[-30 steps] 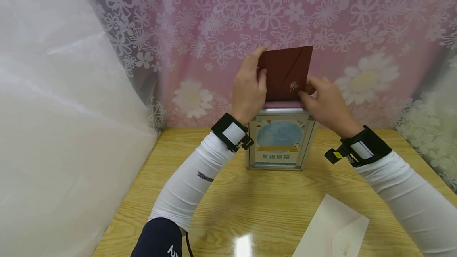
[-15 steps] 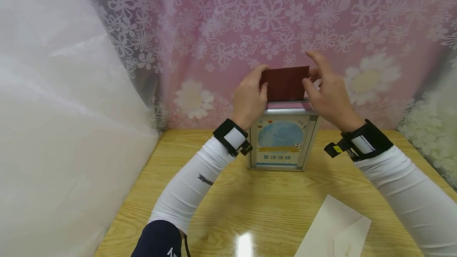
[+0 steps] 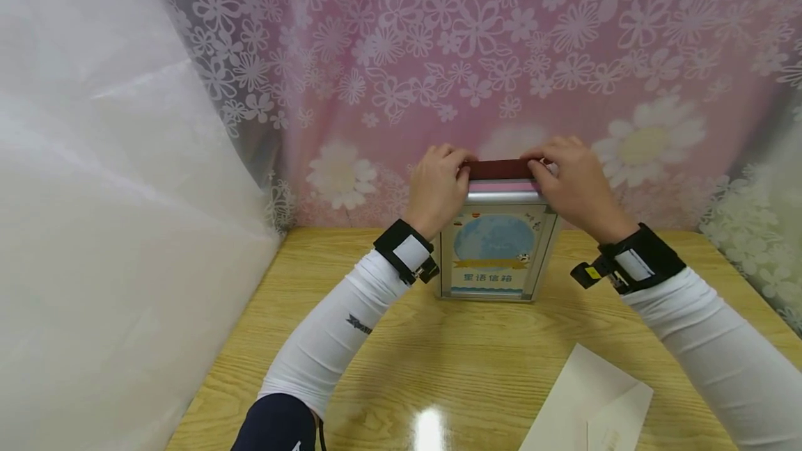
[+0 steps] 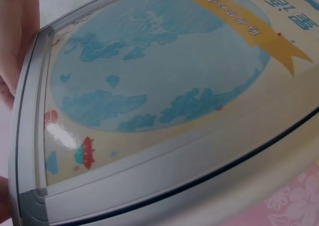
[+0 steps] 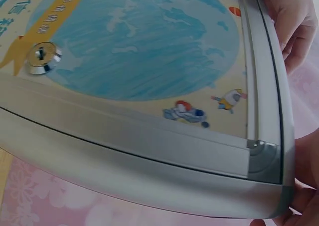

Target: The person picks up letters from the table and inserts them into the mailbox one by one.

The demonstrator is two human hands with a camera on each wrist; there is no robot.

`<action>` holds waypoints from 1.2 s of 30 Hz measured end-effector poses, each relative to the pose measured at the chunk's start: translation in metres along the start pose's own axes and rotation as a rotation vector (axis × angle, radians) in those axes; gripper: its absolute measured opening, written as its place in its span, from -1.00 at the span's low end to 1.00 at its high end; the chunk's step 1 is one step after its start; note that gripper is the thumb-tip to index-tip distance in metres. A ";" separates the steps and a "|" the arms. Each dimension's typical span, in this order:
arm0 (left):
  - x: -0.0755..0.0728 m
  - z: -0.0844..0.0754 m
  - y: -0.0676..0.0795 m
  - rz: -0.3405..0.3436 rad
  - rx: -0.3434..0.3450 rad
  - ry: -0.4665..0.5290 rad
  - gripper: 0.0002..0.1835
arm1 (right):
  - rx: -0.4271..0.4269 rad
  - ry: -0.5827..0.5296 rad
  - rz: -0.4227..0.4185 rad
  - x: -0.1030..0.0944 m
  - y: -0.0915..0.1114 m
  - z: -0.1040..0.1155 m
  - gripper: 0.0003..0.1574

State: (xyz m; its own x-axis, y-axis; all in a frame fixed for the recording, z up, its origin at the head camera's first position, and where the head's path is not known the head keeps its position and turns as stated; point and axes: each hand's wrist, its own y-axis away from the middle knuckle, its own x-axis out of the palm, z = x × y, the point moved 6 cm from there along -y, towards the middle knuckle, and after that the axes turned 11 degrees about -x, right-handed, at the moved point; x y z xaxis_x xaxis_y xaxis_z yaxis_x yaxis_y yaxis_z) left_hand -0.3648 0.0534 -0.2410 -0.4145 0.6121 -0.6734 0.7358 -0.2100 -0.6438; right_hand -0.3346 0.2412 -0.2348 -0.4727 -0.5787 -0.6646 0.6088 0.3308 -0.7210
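A dark red envelope (image 3: 499,170) stands upright in the top of a silver-framed letter box (image 3: 491,256), with only a narrow strip of it showing above the rim. My left hand (image 3: 438,185) pinches the strip's left end between thumb and fingers. At its right end, the thumb and fingers of my right hand (image 3: 576,183) pinch it too. Both wrist views look at the box front, which has a blue globe picture (image 4: 149,61) and a keyed lock (image 5: 42,56); the envelope is hidden there, and parts of the hands show at the edges.
A cream envelope (image 3: 583,402) lies on the wooden table (image 3: 376,367) at the front right. Behind the box hangs a pink floral curtain (image 3: 376,40). White sheeting (image 3: 125,228) borders the table on the left.
The dark red envelope has slid down into the box, from a tall panel to a thin strip. Both hands have come down with it; the right one lifted its fingers midway, then took hold again.
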 end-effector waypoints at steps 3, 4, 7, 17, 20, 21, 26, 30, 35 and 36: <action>0.002 0.000 0.001 0.020 0.016 -0.027 -0.79 | -0.010 0.008 0.021 0.002 0.003 0.000 -0.76; 0.003 0.000 0.002 0.025 0.020 -0.033 -0.79 | -0.011 0.012 0.028 0.003 0.004 0.000 -0.76; 0.005 0.000 0.003 0.031 0.025 -0.043 -0.77 | -0.013 0.013 0.040 0.004 0.007 0.000 -0.76; 0.006 0.002 0.006 0.024 0.037 -0.035 -0.77 | -0.034 0.022 0.018 0.002 0.010 0.002 -0.75; 0.004 0.002 0.008 0.002 0.050 -0.019 -0.77 | -0.038 0.014 0.005 -0.002 0.014 0.002 -0.75; 0.004 0.002 0.009 -0.009 0.057 -0.015 -0.77 | -0.032 0.009 0.004 -0.003 0.016 0.002 -0.74; -0.003 -0.006 0.022 -0.062 0.123 0.018 -0.81 | 0.009 -0.030 0.003 -0.016 0.031 -0.002 -0.72; -0.010 -0.016 0.038 -0.114 0.201 0.054 -0.83 | 0.033 -0.043 0.015 -0.028 0.047 -0.004 -0.70; -0.016 -0.027 0.066 -0.152 0.291 0.095 -0.84 | 0.077 0.024 0.057 -0.038 0.068 -0.008 -0.64; -0.016 -0.028 0.072 -0.146 0.306 0.104 -0.83 | 0.084 0.038 0.067 -0.039 0.073 -0.009 -0.62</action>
State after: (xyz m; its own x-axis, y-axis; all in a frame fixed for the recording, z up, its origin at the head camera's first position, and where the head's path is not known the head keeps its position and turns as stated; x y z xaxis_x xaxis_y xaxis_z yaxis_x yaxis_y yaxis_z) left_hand -0.2899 0.0501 -0.2667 -0.4354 0.7237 -0.5355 0.4717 -0.3232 -0.8204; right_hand -0.2772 0.2945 -0.2631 -0.4519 -0.5283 -0.7188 0.6903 0.3033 -0.6569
